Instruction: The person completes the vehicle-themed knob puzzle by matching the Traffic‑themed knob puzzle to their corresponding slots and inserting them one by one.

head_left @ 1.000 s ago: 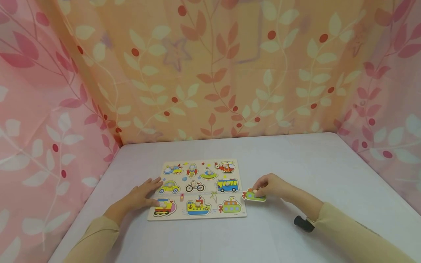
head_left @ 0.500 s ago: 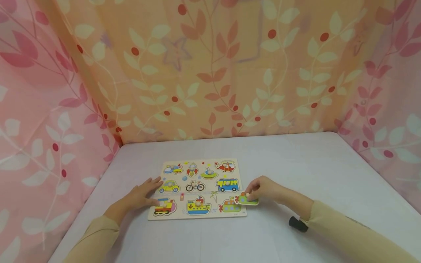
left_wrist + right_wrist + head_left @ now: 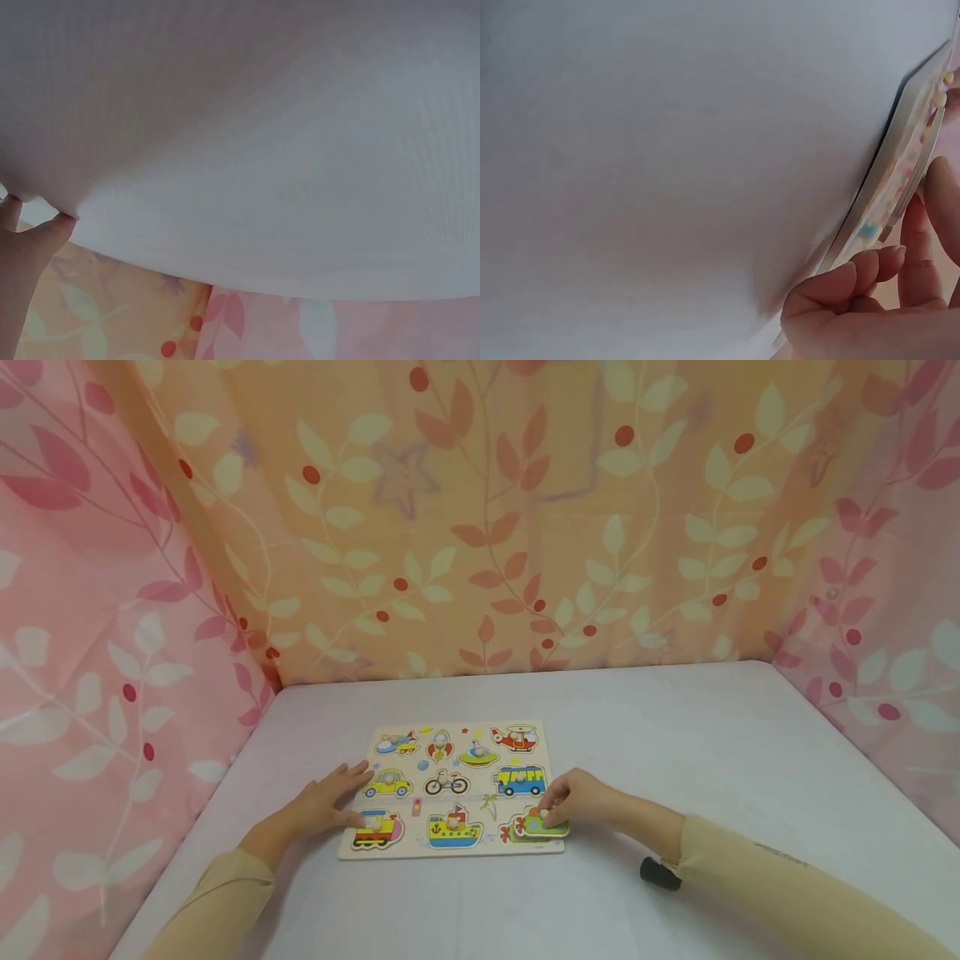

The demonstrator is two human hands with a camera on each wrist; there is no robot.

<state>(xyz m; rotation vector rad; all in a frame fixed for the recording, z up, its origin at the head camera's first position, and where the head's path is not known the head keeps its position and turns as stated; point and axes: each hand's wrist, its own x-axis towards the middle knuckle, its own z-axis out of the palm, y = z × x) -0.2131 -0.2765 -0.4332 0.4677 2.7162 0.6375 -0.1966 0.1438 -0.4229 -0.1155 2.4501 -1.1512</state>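
A wooden peg puzzle board (image 3: 465, 800) printed with vehicles lies flat on the table. My right hand (image 3: 581, 797) pinches a green submarine puzzle piece (image 3: 546, 827) by its round knob, over the printed submarine at the board's lower right. In the right wrist view, the piece's thin edge (image 3: 917, 187) is a little above the board, under the fingers. My left hand (image 3: 322, 797) rests at the board's left edge with fingers spread and its thumb by the train piece (image 3: 377, 832). The left wrist view catches only fingertips and tablecloth.
Other knobbed pieces sit in the board, among them a boat (image 3: 453, 829), a bus (image 3: 520, 780) and a helicopter (image 3: 515, 738). White cloth covers the table (image 3: 675, 735). Floral curtains (image 3: 480, 527) enclose its back and sides. A black object (image 3: 660, 872) is at the right wrist.
My right hand has carried the submarine piece leftward and toward me, from beside the board to over its lower right corner. The left hand has stayed in place.
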